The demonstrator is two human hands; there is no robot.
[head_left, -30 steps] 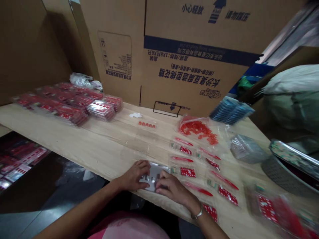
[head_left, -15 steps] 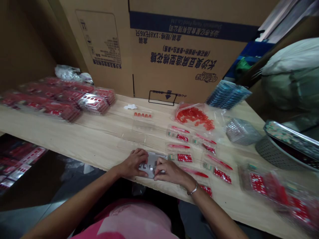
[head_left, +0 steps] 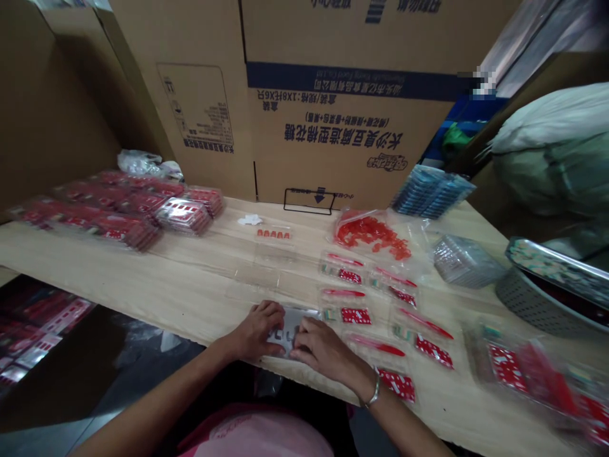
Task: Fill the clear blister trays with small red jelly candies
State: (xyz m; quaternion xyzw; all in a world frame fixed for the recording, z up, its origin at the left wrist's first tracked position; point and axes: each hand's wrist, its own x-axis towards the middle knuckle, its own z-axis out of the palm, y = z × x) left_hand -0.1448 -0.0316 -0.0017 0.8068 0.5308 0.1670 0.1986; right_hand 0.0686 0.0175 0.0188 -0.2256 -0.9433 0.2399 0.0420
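Note:
My left hand (head_left: 257, 330) and my right hand (head_left: 323, 349) both rest on a transparent plastic blister tray (head_left: 290, 327), with fingers pressed on its moulded cavities. Much of the tray is hidden under my fingers. Close to my right hand lie small plastic packets with red-and-white printed cards (head_left: 355, 315) and slim red sticks (head_left: 343, 293). More of these packets spread across the wooden table (head_left: 143, 273) to the right. A thin metal bracelet (head_left: 375, 390) circles my right wrist.
Stacked red-and-white blister packs (head_left: 183, 216) fill the table's far left. A bag of red pieces (head_left: 372, 238), blue packs (head_left: 431, 192), and a grey basket (head_left: 537, 304) stand farther right. Cardboard cartons (head_left: 342, 108) form the back wall. The table's near edge runs below my hands.
The view has shifted slightly with my head. Both hands stay on the blister tray, with only small shifts of the fingers.

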